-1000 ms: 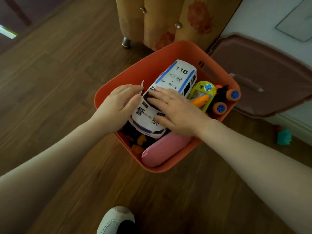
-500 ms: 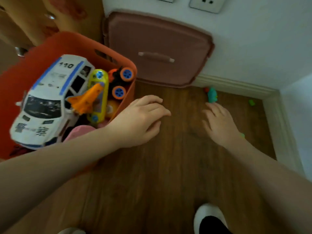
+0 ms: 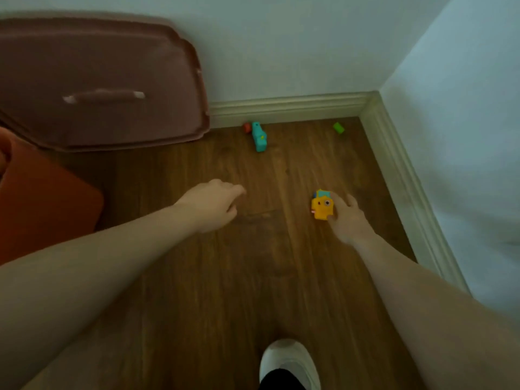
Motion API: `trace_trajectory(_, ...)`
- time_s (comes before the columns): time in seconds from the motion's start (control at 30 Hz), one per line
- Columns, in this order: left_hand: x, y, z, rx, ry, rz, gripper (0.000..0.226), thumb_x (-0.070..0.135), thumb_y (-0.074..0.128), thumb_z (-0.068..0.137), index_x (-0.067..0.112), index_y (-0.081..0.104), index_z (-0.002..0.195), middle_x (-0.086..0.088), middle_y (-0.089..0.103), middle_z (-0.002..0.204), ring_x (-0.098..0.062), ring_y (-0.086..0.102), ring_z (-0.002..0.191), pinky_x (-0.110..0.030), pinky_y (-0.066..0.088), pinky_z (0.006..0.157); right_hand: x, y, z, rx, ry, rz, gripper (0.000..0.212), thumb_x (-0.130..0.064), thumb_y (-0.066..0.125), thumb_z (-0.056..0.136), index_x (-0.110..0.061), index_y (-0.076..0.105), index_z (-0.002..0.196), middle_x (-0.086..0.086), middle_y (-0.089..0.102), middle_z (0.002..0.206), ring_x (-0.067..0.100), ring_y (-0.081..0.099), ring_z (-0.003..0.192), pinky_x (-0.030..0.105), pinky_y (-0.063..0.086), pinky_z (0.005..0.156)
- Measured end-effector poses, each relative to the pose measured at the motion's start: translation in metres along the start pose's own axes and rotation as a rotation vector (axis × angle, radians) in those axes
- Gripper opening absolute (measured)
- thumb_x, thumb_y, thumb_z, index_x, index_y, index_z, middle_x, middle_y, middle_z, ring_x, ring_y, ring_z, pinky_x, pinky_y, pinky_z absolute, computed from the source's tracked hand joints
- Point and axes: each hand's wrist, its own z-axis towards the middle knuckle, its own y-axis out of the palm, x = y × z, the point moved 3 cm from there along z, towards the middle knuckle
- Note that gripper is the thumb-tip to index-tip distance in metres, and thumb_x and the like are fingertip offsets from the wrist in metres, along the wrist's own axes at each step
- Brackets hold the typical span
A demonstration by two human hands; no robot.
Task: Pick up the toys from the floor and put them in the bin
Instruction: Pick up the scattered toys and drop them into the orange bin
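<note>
So, right hand (image 3: 347,218) is at the yellow toy block (image 3: 322,205) on the wood floor (image 3: 253,277); fingers (image 3: 334,199) lie along the block's right side and seem to curl over its top edge, touching it, but whether thumb and fingers have actually closed around it I cannot tell: the far side of the block is hidden and the frame is soft. Block appears to sit on the floor, not lifted. Left hand (image 3: 211,205) hangs loosely half-curled above bare floor, well to the left of the grip, holding nothing. Beyond the grip, near the skirting, lie a teal toy (image 3: 259,137) with a small red piece (image 3: 247,127) just beside it, and a green piece (image 3: 338,128) off toward the corner. Orange bin (image 3: 47,204) is far left of the grip, only a corner in view, with a brown lid (image 3: 98,80) leaning on the wall behind it. Risks, as judged: contact looks one-sided, so a hasty lift may push the block away or let it roll out of the fingers. Carry to the bin crosses the body, so a weak pinch could drop it midway. Small pieces by the skirting are easy to overlook. White shoe (image 3: 289,364) stands close behind the grip; a dropped block could end up underfoot.
</note>
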Motion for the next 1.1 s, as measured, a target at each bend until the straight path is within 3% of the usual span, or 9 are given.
trace_trajectory(0.2,0.01,0.003,0.052,-0.028,-0.046,0.162,0.06,0.023,0.043,0.094,0.024,0.017,0.147,-0.003,0.029,0.148,-0.023,0.045,0.122,-0.032,0.049,0.087,-0.003,0.015,0.033,-0.083,-0.114,0.039,0.072,-0.038,0.044,0.095,-0.033,-0.003,0.149,0.007,-0.008,0.159,0.039,0.018,0.14,0.047,0.026,0.112)
trace_trajectory(0.4,0.003,0.005,0.088,-0.054,-0.153,0.206,0.063,0.023,0.047,0.092,0.022,0.016,0.147,-0.008,0.006,0.156,-0.029,0.031,0.134,-0.039,0.043,0.1,-0.016,0.011,0.057,-0.062,-0.135,-0.07,0.062,-0.033,0.061,0.086,-0.023,0.03,0.139,0.012,0.021,0.143,0.037,0.032,0.125,0.044,0.041,0.094)
trace_trajectory(0.53,0.003,0.006,0.12,-0.045,-0.176,0.213,0.066,0.014,0.048,0.091,0.024,0.015,0.147,-0.008,-0.002,0.157,-0.033,0.032,0.132,-0.041,0.043,0.098,-0.018,-0.017,0.073,-0.018,-0.094,0.379,0.052,-0.028,0.062,0.081,-0.02,0.042,0.128,0.01,0.039,0.122,0.029,0.047,0.106,0.033,0.039,0.091)
trace_trajectory(0.73,0.0,-0.002,0.182,-0.059,-0.064,0.332,0.093,-0.013,0.053,0.08,0.029,0.006,0.149,-0.006,-0.019,0.155,-0.036,0.031,0.13,-0.039,0.048,0.094,-0.013,-0.053,0.081,-0.022,-0.041,0.832,0.033,-0.024,0.056,0.077,-0.03,0.055,0.11,0.001,0.055,0.102,0.014,0.05,0.081,0.025,0.036,0.061)
trace_trajectory(0.8,-0.005,0.004,0.193,-0.129,-0.104,0.286,0.089,-0.008,0.052,0.083,0.029,0.005,0.149,-0.007,-0.014,0.157,-0.035,0.033,0.13,-0.039,0.044,0.097,-0.01,-0.057,0.078,-0.057,-0.059,0.779,0.03,-0.019,0.054,0.084,-0.031,0.055,0.111,0.001,0.056,0.103,0.015,0.052,0.082,0.026,0.037,0.063)
trace_trajectory(0.87,-0.009,0.014,0.199,-0.149,-0.123,0.174,0.07,0.011,0.044,0.094,0.029,0.004,0.149,-0.014,0.011,0.155,-0.035,0.04,0.126,-0.038,0.039,0.1,-0.008,-0.058,0.076,-0.062,-0.061,0.761,0.029,-0.019,0.053,0.085,-0.03,0.056,0.112,0.002,0.057,0.105,0.016,0.053,0.086,0.027,0.039,0.065)
trace_trajectory(0.97,-0.007,0.027,0.19,0.012,-0.067,0.216,0.056,0.024,0.031,0.098,0.028,0.007,0.149,-0.024,0.042,0.137,-0.036,0.051,0.113,-0.039,0.042,0.096,-0.01,-0.051,0.07,-0.065,-0.05,0.782,0.03,-0.017,0.054,0.086,-0.027,0.057,0.113,0.001,0.058,0.105,0.015,0.054,0.086,0.027,0.04,0.067)
trace_trajectory(1.03,-0.006,0.033,0.177,0.014,-0.102,0.168,0.056,0.012,0.035,0.096,0.019,0.013,0.147,-0.023,0.039,0.138,-0.036,0.053,0.108,-0.042,0.045,0.093,-0.012,-0.04,0.067,-0.072,-0.046,0.783,0.031,-0.017,0.055,0.085,-0.028,0.056,0.114,-0.001,0.057,0.103,0.016,0.054,0.088,0.027,0.041,0.072)
trace_trajectory(1.1,-0.003,0.039,0.16,-0.022,-0.044,0.195,0.048,0.0,0.042,0.093,0.01,0.031,0.138,-0.019,0.017,0.15,-0.036,0.048,0.116,-0.043,0.044,0.097,-0.015,-0.029,0.061,-0.089,-0.043,0.761,0.032,-0.017,0.055,0.085,-0.029,0.056,0.115,-0.005,0.055,0.096,0.016,0.053,0.09,0.028,0.04,0.077)
